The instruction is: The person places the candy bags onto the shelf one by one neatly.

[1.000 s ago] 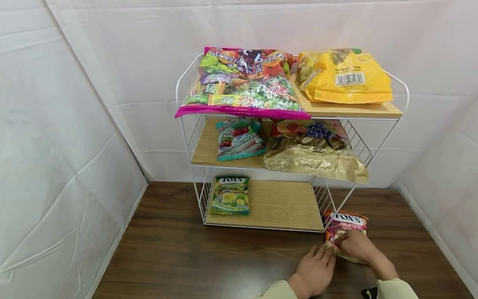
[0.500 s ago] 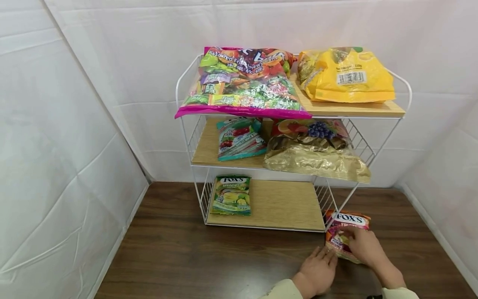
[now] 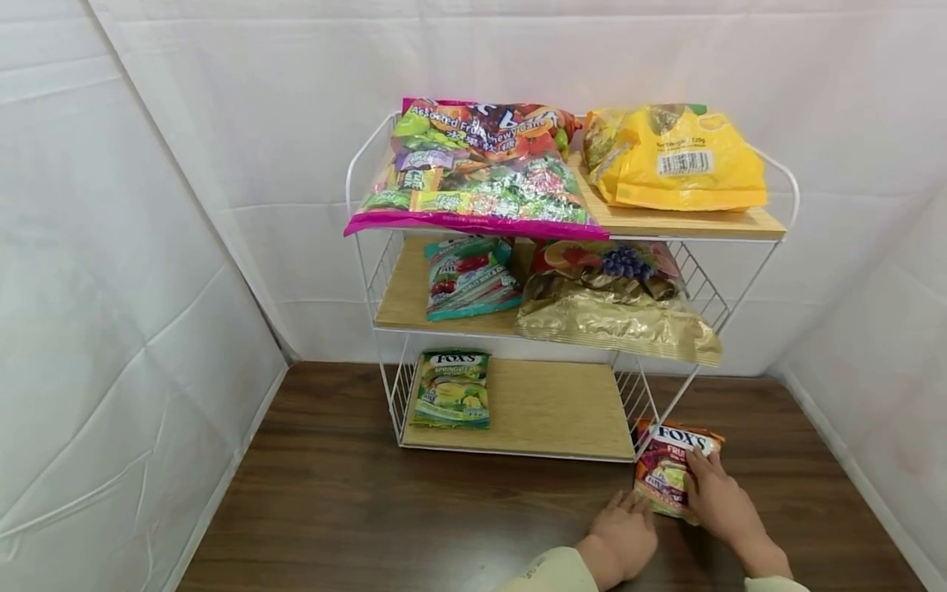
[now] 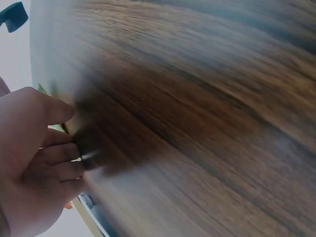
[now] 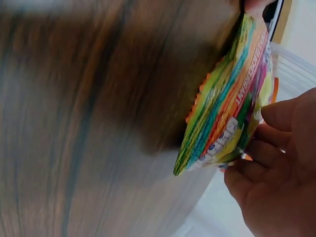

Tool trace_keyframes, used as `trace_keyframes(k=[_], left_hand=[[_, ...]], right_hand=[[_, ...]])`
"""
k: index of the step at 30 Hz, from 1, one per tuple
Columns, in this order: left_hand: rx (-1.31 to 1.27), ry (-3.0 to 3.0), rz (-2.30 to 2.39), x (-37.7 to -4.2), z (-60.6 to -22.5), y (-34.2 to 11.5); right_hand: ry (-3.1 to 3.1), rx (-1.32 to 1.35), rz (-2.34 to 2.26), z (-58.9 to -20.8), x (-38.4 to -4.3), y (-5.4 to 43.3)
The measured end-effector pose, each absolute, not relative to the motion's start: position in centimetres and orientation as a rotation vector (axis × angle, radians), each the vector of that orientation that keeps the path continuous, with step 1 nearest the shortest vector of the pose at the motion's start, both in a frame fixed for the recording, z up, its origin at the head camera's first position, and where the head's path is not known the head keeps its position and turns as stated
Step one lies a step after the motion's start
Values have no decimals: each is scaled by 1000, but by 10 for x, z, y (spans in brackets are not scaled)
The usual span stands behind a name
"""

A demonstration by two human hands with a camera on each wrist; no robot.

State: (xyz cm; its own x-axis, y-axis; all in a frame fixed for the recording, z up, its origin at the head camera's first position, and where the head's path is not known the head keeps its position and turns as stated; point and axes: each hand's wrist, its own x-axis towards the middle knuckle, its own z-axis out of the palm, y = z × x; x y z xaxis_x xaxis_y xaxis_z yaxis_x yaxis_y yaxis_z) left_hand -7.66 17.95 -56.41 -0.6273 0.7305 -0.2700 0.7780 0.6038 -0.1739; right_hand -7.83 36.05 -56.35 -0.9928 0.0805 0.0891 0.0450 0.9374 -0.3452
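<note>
A red-and-purple FOX'S Fruits candy bag [image 3: 666, 473] lies face up on the table, against the right front corner of the rack. My left hand [image 3: 623, 534] rests on the wood at the bag's lower left, fingers extended, tips at its edge. On the bag's right side lies my right hand [image 3: 725, 503], its fingers touching the printed face near the right edge. From the right wrist view, the thumb of the right hand [image 5: 286, 158] touches the upper face of the bag [image 5: 232, 103], and the other fingers are partly hidden by it.
A white wire rack [image 3: 518, 455] with wooden shelves stands behind. Its bottom shelf bears a green FOX'S bag [image 3: 451, 390]; the middle a teal bag [image 3: 473, 279] and a gold bag [image 3: 617, 312]; the top a fruit-chew bag [image 3: 481, 177] and a yellow bag [image 3: 681, 168]. White cloth [image 3: 133, 288] encloses the table.
My right hand has shifted from the bag's lower middle to its right side, uncovering more of the printed front. The left hand stays at the bag's lower left.
</note>
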Motion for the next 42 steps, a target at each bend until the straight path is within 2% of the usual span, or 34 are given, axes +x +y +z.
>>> trace_keyframes(k=[13, 42], left_hand=[[1350, 2645, -341, -81, -552, 166], [1436, 2669, -341, -109, -544, 134]], right_hand=[[-3052, -325, 449, -553, -60, 341], [-3175, -521, 554, -541, -44, 302]])
